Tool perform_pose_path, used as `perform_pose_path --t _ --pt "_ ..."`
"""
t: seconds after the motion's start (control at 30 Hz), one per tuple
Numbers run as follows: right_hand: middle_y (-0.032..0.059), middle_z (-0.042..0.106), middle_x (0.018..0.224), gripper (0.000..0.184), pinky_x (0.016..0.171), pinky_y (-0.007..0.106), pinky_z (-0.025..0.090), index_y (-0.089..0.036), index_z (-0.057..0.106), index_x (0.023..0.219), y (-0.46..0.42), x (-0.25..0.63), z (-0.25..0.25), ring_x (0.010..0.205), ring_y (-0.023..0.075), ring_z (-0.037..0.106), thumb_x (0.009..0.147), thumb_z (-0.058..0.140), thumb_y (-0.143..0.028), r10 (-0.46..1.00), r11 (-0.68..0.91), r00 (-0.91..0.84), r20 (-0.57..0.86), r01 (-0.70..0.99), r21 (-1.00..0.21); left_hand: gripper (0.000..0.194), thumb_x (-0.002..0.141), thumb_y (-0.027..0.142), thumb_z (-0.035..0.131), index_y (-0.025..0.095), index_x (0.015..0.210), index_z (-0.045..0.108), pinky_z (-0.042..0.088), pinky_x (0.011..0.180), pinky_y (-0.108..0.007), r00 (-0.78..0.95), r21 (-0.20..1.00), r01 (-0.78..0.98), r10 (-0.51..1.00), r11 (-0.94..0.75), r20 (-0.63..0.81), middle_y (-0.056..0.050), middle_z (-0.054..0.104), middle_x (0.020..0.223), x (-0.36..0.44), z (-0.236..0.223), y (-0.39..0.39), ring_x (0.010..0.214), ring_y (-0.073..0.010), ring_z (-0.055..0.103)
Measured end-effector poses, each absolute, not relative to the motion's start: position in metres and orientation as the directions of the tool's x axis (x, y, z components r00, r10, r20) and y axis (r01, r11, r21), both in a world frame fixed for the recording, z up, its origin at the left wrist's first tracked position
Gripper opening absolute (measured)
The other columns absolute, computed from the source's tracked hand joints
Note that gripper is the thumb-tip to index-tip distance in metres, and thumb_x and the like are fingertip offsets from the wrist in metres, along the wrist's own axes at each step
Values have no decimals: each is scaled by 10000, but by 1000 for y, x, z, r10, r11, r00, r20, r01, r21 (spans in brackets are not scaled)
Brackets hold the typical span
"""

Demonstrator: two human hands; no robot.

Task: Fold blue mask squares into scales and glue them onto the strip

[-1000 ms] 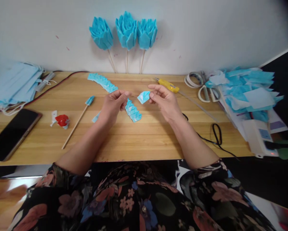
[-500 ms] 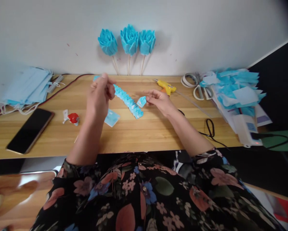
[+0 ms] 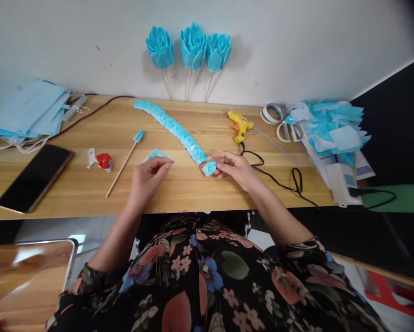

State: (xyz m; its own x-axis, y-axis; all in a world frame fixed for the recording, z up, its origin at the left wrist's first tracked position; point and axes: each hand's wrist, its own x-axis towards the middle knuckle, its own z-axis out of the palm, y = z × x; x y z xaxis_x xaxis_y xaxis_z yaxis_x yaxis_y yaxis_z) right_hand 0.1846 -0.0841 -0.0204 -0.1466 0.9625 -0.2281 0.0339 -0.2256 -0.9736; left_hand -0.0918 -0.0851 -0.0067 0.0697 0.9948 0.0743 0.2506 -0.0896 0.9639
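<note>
My right hand [image 3: 236, 169] pinches a small folded blue-and-white petal [image 3: 209, 168] between thumb and fingertips, just beyond the near end of a long strip of overlapping blue petals [image 3: 174, 125]. My left hand [image 3: 150, 179] is closed, thumb pressed to the fingers, over the near part of a flat light-blue square [image 3: 157, 154]. Whether its fingertips grip the square or anything else cannot be seen. To its left lies a wooden stick [image 3: 122, 168] with a small blue tip [image 3: 138, 135].
Three blue flowers [image 3: 193, 48] on sticks lean against the wall. A yellow glue gun [image 3: 240, 125], tape roll [image 3: 272, 113], scissors [image 3: 287, 133] and blue pieces [image 3: 334, 127] are right. Masks [image 3: 30, 108], a phone [image 3: 36, 179] and a red-and-white wrapper [image 3: 103, 161] are left.
My left hand has come down from above the strip's far end towards me, to the blue square, uncovering the tipped stick. My right hand has moved slightly nearer me with the petal. The view has shifted.
</note>
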Motion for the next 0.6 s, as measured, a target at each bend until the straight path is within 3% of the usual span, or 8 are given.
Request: perform_pose_path --t 0.1,0.17,0.3,0.43,0.6 --pt "5 720 764 370 576 280 561 -204 703 1133 -92 181 -22 640 133 671 810 728 -383 964 -204 -150 -220 114 -972 205 864 363 656 189 890 762 529 756 -303 163 958 259 984 -119 78 -67 773 898 -79 -20 -100 822 -196 684" --pt "36 748 833 326 596 309 554 -212 711 1152 -98 185 -17 674 156 678 871 655 -369 979 -119 -122 -164 312 -943 201 885 350 644 196 903 771 521 729 -299 227 946 282 969 -158 94 -74 775 893 -74 -25 -107 794 -194 684" --pt "92 758 1042 274 839 417 537 -231 740 1132 -101 212 0 885 230 691 935 561 -297 986 110 -6 165 768 -631 178 914 304 627 206 917 776 500 706 -285 285 914 333 949 -232 137 -75 773 890 -73 -28 -112 778 -186 681" --pt "125 753 1070 297 848 430 511 -216 736 1119 -86 245 7 911 268 680 966 504 -320 962 32 100 255 883 -468 167 922 303 628 219 919 773 503 694 -282 303 903 350 943 -248 142 -68 776 895 -76 -28 -110 777 -190 685" --pt "200 762 1000 467 790 437 480 -143 754 1021 -56 251 5 927 337 694 1016 407 -455 956 -200 243 167 951 -236 180 926 320 623 214 885 763 506 689 -287 321 897 368 939 -246 125 -67 782 892 -74 -26 -107 779 -205 696"
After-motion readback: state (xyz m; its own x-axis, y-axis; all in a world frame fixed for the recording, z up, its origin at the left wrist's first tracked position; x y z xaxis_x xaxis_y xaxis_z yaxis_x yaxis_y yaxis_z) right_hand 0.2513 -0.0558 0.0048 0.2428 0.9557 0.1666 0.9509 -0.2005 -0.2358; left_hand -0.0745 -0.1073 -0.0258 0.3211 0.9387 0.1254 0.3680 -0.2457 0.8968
